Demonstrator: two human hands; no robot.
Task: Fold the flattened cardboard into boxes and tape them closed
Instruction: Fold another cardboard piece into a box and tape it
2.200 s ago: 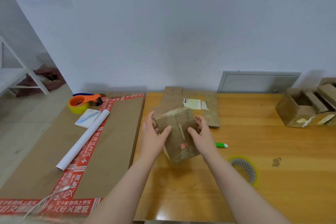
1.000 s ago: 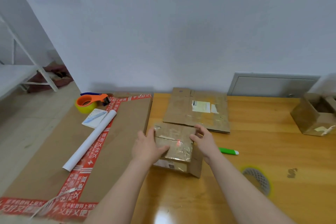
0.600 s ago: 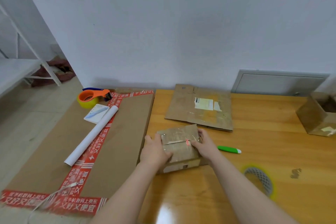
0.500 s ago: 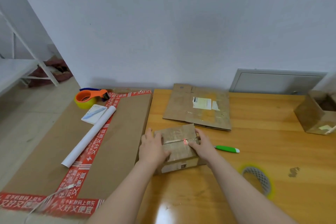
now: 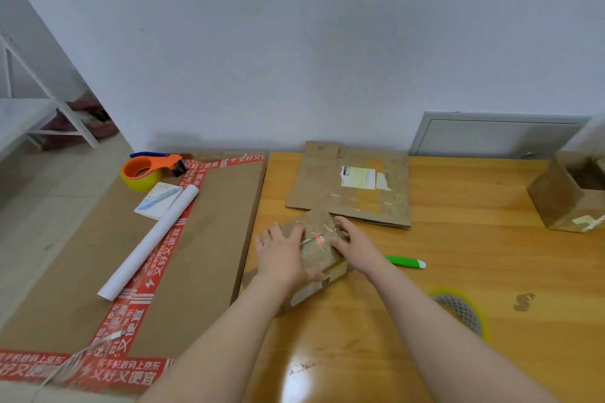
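Wooden bench (image 5: 458, 239) beneath the hands carries the small cardboard box (image 5: 319, 255), resting flat so its top flaps can be pressed shut. Left hand (image 5: 281, 255) and right hand (image 5: 355, 247) lie on the box top, fingers extended and gripping nothing, apparently holding the seam closed for taping. Flattened cardboard (image 5: 353, 186) lies just beyond the hands; the tape dispenser (image 5: 147, 170) sits well left of the left hand.

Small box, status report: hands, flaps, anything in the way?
Both open: left hand and right hand pressing flat. Under them the small box, top folded shut, on the table. Nothing blocking: green pen lies apart; tape dispenser far left.
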